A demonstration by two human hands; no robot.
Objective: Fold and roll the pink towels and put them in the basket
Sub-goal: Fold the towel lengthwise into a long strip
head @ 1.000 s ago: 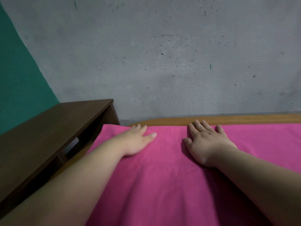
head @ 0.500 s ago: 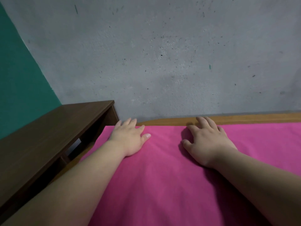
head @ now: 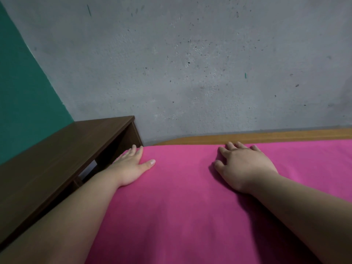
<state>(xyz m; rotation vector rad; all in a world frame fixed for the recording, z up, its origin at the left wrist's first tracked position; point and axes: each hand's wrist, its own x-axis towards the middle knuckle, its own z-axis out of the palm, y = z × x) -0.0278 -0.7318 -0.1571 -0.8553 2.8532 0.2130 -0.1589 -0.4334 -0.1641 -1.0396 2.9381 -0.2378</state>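
Pink towel point(head: 181, 206) lies spread flat over the desk point(head: 257, 136). It runs out of view toward you and stops just short of the far edge, where a thin strip of light wood shows bare along the grey wall point(head: 190, 73). Your left hand point(head: 131, 166) rests palm down on the towel's far left corner, fingers straight and thumb spread out to the right. Its fingertips reach the cloth's left edge, just beside the dark brown shelf point(head: 57, 153) that stands along the desk's left side. Your right hand point(head: 245, 166) lies palm down too, near the far edge and right of the middle. Its fingers are a little bent but grip nothing, their tips close to the towel's far hem. Both hands lie flat on the cloth, well apart from each other. A teal wall point(head: 22, 92) meets the grey one behind the shelf.
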